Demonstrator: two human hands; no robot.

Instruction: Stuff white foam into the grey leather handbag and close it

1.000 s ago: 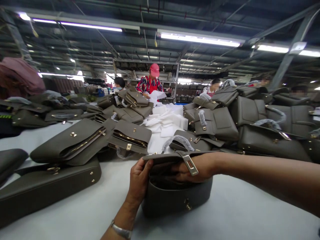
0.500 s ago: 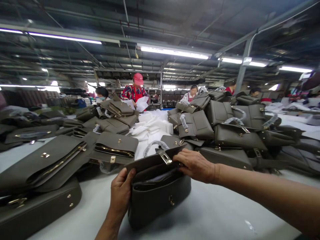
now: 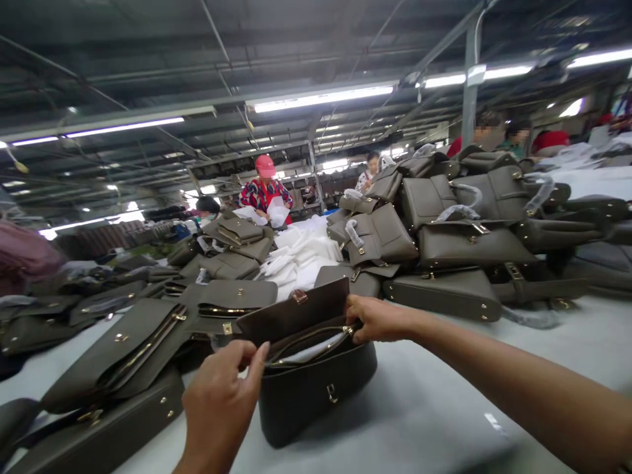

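standing upright, olive-grey handbag, flap raised, gold clasp on front

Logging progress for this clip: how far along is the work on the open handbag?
Done: the flap is lifted back. In hand: the left hand and right hand hold the olive handbag open at its mouth, white filling visible inside. Left: flap unfastened; flat bags piled beside.
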